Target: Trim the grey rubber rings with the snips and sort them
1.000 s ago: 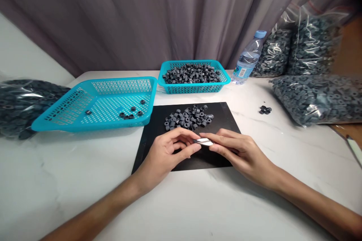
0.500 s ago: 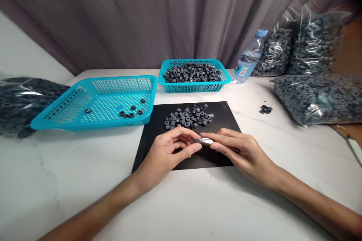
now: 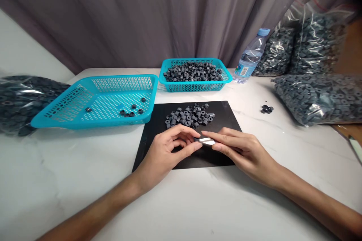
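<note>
Both my hands rest on a black mat (image 3: 158,120), fingertips meeting over its front half. My right hand (image 3: 240,150) pinches a small shiny flat metal tool (image 3: 206,141) between thumb and fingers. My left hand (image 3: 166,152) is curled, its thumb and forefinger closed at the tool's left tip on a small dark piece that I cannot make out. Just beyond the fingers lies a pile of small dark grey rings (image 3: 190,116) on the mat.
A tilted teal basket (image 3: 73,101) with several rings sits left of the mat. A second teal basket (image 3: 195,86) full of rings stands behind. A water bottle (image 3: 250,58), bags of rings (image 3: 313,94), loose rings (image 3: 266,109) right; another bag (image 3: 17,101) left.
Both hands stay nearly in place; the shiny tool turns slightly between the fingertips. The view drifts a little.
</note>
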{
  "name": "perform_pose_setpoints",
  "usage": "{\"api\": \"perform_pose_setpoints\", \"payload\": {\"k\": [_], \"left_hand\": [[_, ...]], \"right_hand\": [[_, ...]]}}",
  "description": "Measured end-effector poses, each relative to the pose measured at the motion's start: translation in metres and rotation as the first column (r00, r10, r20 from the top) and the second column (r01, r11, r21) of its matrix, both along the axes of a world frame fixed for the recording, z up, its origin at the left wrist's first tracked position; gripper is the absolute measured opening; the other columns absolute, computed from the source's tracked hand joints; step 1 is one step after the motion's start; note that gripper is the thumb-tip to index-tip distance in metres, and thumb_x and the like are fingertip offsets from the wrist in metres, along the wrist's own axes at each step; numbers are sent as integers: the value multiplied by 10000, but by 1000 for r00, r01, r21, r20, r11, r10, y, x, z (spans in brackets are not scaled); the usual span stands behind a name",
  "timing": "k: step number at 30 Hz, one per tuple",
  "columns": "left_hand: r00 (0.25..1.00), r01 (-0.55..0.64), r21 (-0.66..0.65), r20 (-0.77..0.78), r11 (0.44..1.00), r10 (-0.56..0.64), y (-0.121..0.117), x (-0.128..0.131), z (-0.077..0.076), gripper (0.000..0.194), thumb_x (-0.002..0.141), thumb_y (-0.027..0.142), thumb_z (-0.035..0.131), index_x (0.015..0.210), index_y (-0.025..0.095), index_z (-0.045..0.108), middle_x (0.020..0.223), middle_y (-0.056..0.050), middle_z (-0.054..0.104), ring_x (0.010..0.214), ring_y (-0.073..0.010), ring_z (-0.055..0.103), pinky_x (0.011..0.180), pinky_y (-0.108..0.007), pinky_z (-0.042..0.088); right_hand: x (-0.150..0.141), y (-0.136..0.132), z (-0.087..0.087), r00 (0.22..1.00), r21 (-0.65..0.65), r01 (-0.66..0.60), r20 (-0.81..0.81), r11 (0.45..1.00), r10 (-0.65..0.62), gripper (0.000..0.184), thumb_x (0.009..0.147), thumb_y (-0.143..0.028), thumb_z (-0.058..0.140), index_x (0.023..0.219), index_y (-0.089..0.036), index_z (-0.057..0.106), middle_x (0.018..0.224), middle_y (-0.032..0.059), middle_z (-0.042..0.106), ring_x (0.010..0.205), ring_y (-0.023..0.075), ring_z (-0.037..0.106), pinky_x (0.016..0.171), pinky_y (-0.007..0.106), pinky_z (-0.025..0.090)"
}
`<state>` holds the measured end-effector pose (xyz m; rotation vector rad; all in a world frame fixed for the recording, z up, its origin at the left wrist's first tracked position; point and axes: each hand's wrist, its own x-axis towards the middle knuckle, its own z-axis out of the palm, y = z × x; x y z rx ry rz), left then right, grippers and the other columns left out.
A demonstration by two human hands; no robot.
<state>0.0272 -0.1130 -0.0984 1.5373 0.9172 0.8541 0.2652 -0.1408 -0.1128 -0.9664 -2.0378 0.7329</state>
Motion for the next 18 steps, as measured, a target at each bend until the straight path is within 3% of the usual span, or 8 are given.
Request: {"api": "perform_pose_setpoints", "payload": {"k": [18], "left_hand": [[1000, -1, 39, -18, 999, 2, 0, 0, 1, 138, 874, 265, 769, 987, 215, 709, 900, 18, 648, 793, -96, 599, 754, -209, 517]], "right_hand": [[-1, -1, -3, 999, 65, 23, 46, 998, -26, 388, 1050, -236, 526, 1432, -192, 577, 882, 18, 578, 722, 99, 532, 669, 237, 447]]}}
